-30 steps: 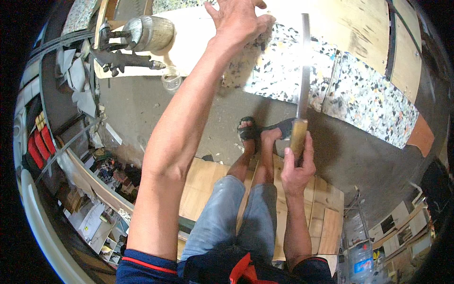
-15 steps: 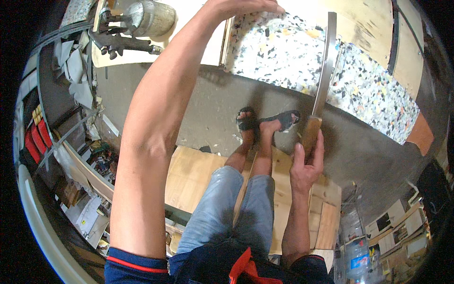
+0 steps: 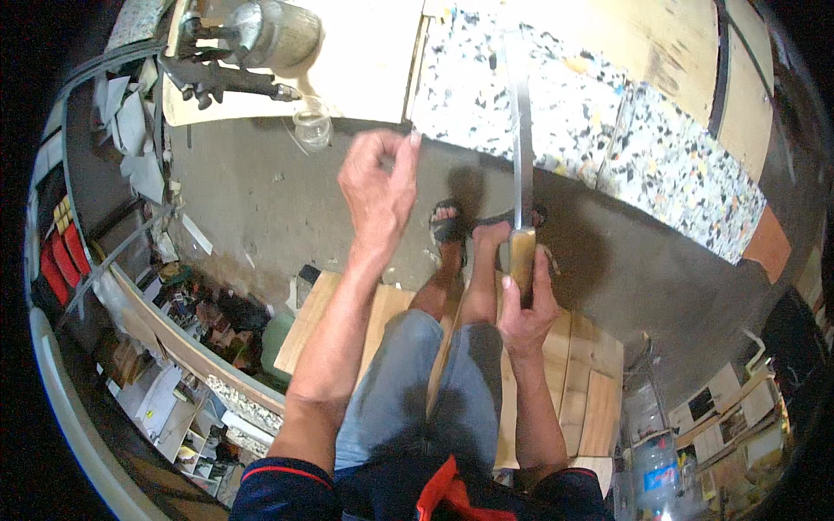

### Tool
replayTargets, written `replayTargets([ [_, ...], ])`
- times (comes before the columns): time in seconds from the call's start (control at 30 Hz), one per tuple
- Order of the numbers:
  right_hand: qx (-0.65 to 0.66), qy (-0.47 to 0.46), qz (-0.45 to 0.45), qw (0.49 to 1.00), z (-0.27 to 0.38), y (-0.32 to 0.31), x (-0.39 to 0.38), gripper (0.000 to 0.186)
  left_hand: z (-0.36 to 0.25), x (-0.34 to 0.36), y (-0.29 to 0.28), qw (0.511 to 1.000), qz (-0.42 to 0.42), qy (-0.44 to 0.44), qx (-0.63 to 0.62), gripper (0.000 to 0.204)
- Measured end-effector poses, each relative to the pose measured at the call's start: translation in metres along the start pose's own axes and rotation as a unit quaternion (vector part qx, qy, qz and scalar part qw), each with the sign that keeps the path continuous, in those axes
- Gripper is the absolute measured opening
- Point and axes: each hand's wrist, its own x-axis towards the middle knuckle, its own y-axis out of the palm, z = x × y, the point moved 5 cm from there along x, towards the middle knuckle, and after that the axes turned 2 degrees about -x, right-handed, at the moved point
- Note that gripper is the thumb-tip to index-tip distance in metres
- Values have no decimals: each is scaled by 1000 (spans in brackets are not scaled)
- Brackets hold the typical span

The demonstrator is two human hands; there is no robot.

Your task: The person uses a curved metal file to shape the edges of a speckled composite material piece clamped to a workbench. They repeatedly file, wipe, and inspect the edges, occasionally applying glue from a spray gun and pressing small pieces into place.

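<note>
In my right hand point(image 3: 532, 317) is a long knife point(image 3: 522, 165), gripped by its wooden handle. Its blade points away from me, the far part lying over a white foam slab point(image 3: 569, 113) flecked with black, grey and yellow. A seam or cut line crosses this slab toward its right part. My left hand point(image 3: 375, 187) is off the near edge of the bench, fingers curled in and thumb close to the slab's left near corner. Whether anything is pinched there is hidden.
A spray gun with a metal cup point(image 3: 278, 36) lies on the bench point(image 3: 365, 87) at the far left, a clear glass jar point(image 3: 313, 128) beside it. Wooden boards point(image 3: 578, 356) lie beneath my legs. Cluttered shelves point(image 3: 174, 382) stand left; a plastic bottle point(image 3: 662, 473) is at lower right.
My left hand has drawn back from the far side of the foam to its near left corner. The knife has moved left with my right hand, its blade now pointing straighter ahead.
</note>
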Motion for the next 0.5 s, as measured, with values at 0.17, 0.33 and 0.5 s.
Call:
replayTargets([
  [0.17,-9,-11,-18,1000,2,9,-14,60,7,-4,2,994,20,-91,-52,33],
  [0.33,13,69,-7,998,-15,-12,-47,46,-9,2,-7,990,49,-68,-112,28],
  [0.5,-30,55,-43,997,-12,-48,-40,42,5,8,-17,989,83,-101,-70,25],
])
